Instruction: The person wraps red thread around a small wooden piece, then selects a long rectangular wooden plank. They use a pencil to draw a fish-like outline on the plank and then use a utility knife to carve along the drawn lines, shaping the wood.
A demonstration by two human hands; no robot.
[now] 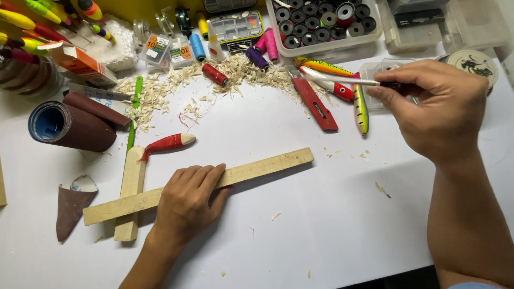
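The left hand (187, 200) lies flat with open fingers on the long wooden stick (257, 168), pressing it down on the white desk (321, 225) so it stays put across the short stick (130, 192). The right hand (436, 107) pinches a thin white rod (342, 80) above the fishing lures (360, 107). I count two sticks, one red knife (316, 104) and one red-wrapped wooden fish (168, 143).

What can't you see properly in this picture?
- Head view: the left hand covers the middle of the long wooden strip.
- The right hand hides the end of the thin white stick.
- The picture's top edge cuts off the spool box.
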